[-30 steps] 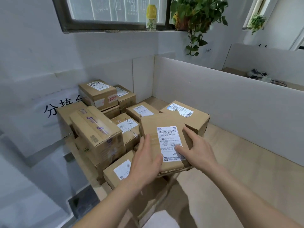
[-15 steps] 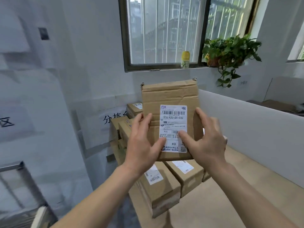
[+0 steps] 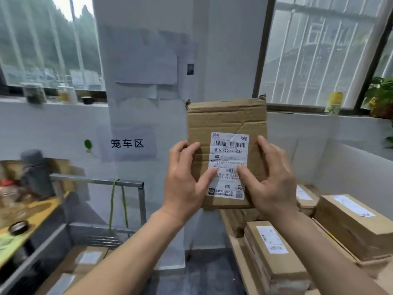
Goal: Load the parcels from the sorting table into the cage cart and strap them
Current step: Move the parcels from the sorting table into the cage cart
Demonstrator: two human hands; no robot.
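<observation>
Right of the cage cart [image 3: 95,181], above its top rail, the parcel [image 3: 226,118] stands upright in the air, off the desk [image 3: 350,167] where it lay flat a second ago; my left hand [image 3: 182,179] and right hand [image 3: 274,182] clamp its two sides, thumbs on the label [image 3: 229,145]; so I judge the lift done and the carry begun; the cart's top looks open, its rail the edge to clear; a green strap [image 3: 112,201] hangs from that rail; boxes [image 3: 87,257] already lie inside the cart.
</observation>
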